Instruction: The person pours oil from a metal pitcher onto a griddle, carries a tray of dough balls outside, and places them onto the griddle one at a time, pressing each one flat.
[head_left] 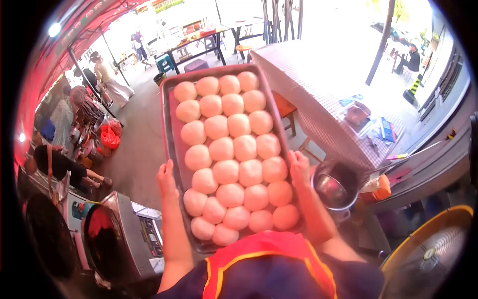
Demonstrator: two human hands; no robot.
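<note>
A large rectangular baking tray (175, 137) is held out in front of my body, with its long sides running away from me. Rows of round, smooth, pale dough balls (221, 149) cover most of it, the nearer ones packed close together. My left hand (167, 178) grips the tray's left edge, its thumb up along the rim. On the opposite edge, my right hand (298, 168) is closed around the rim, fingers partly hidden beneath.
A table with a checked cloth (318, 94) stands ahead right. Below it is a metal pot (331, 192); a yellow-rimmed fan (429, 255) is near right. Round cooking appliances (107, 241) flank my left. People (104, 72) and a red bag (109, 137) are further left.
</note>
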